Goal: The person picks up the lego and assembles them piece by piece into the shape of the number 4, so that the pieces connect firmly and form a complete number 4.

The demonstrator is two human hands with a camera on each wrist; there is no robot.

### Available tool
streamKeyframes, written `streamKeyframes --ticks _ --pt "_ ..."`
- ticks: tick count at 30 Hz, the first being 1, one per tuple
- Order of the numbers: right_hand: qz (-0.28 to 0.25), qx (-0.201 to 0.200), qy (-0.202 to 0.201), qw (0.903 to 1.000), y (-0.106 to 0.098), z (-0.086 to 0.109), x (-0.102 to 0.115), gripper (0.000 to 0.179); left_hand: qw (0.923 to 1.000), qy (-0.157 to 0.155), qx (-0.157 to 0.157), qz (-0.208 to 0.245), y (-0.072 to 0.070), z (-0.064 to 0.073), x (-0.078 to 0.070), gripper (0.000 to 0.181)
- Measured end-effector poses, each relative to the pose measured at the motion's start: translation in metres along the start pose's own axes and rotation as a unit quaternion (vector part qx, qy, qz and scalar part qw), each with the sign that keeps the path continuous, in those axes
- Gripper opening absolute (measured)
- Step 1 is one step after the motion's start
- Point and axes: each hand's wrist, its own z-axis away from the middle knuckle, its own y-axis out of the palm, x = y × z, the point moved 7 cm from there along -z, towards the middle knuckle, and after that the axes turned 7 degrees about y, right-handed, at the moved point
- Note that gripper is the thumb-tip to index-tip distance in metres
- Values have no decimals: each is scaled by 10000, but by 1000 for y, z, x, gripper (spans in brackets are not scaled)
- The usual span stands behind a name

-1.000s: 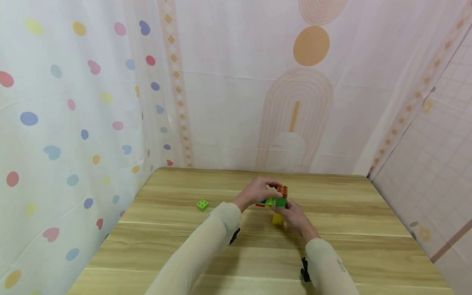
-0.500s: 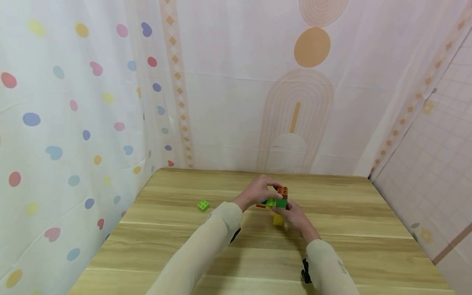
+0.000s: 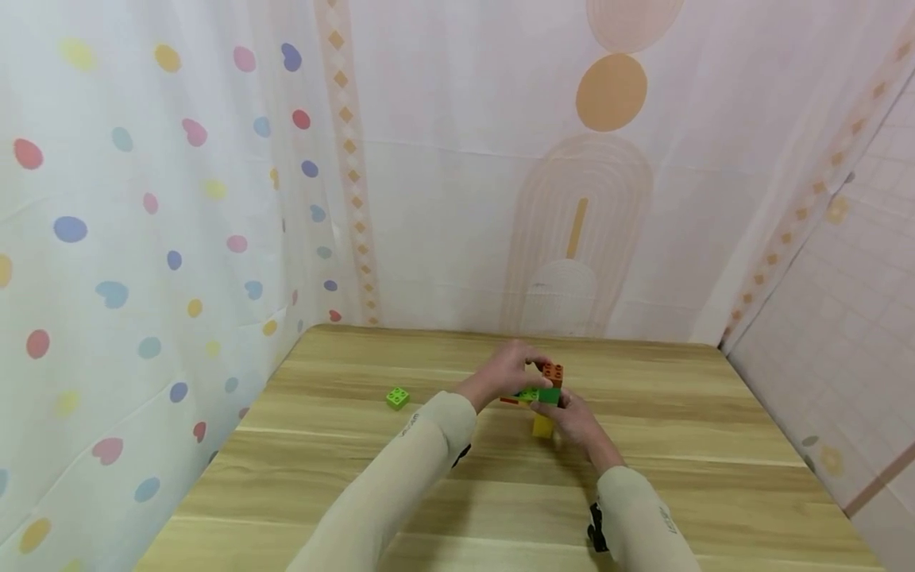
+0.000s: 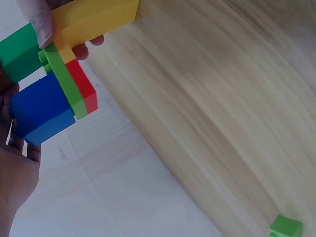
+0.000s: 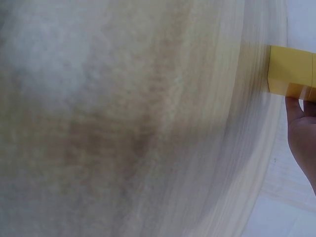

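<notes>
Both hands are on one build of toy building bricks. My left hand [image 3: 506, 373] reaches across from the left and pinches the orange-brown brick [image 3: 554, 374] at its top, which sits on a green brick [image 3: 549, 396]. Lower down, my right hand [image 3: 576, 419] grips the build around its yellow bricks [image 4: 96, 20], thumb near the lime plate [image 4: 65, 83]. A blue brick [image 4: 42, 106] stands on that plate and a red brick [image 4: 85, 86] is under it. Yellow bricks [image 5: 291, 71] also show above the fingers in the right wrist view.
A loose lime brick [image 3: 397, 398] lies on the wooden table [image 3: 343, 461], left of the hands. Patterned curtains [image 3: 443, 238] hang behind the table and along both sides.
The head view has shifted slightly. Both hands keep their hold on the brick build, and the loose lime brick stays where it was.
</notes>
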Motion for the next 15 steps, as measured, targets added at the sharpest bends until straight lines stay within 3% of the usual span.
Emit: streamKeyframes --ticks 7,15 --pt "140 -35 -39 9999 0 1 1 55 9998 -33 -68 171 1 2 1 34" --pt "231 -55 -51 9997 -1 -2 0 48 9997 -113 65 185 1 2 0 32"
